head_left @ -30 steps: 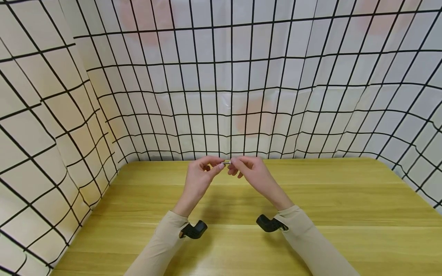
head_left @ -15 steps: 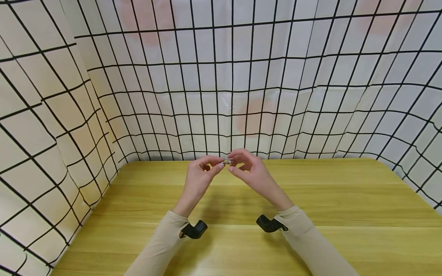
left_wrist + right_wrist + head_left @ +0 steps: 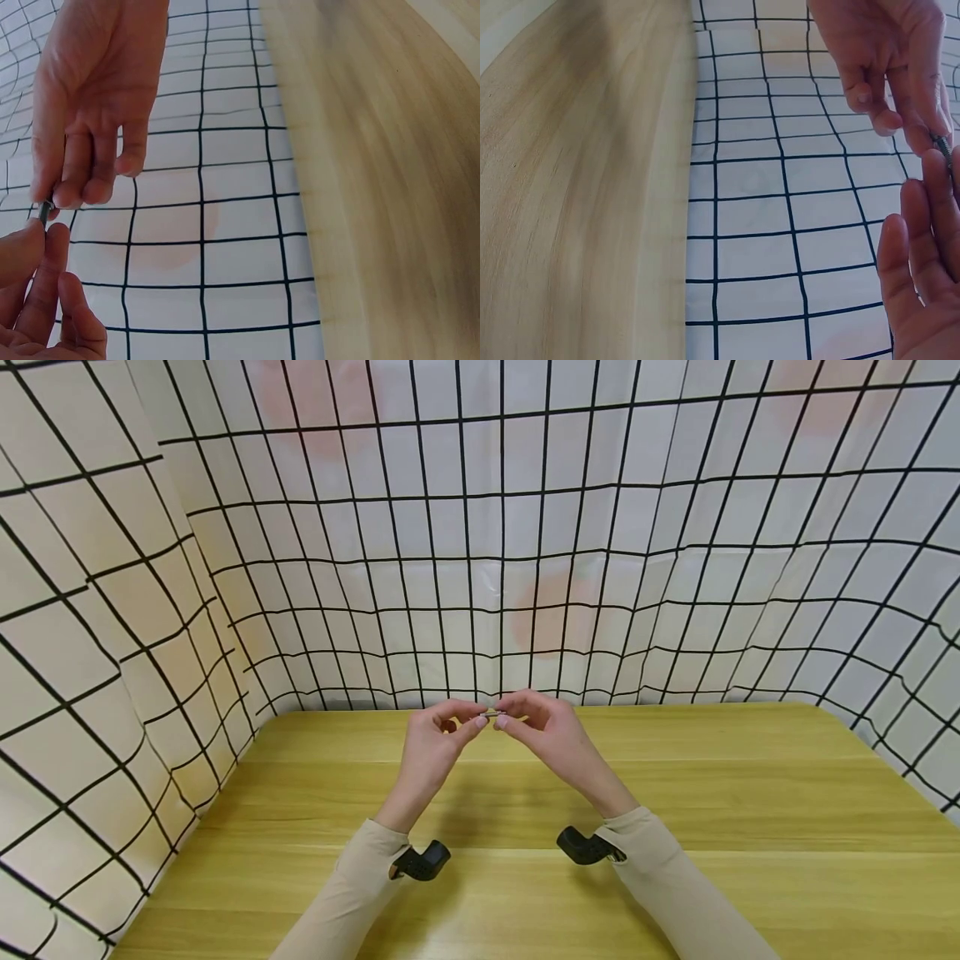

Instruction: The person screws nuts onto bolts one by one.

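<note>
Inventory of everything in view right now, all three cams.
Table: 1, yellow-brown wood, across the lower part of the head view
Bolt: 1, grey, held up, seen against the table's far edge in the head view
Sheet: at least 1, white with black grid lines and faint pink patches, behind the table and along both sides
Wrist cameras: 2, black, one per wrist
Sleeves: 2, beige, one per forearm
Left hand: 1, bare, grip on the bolt's left end
Right hand: 1, bare, grip on its right end
</note>
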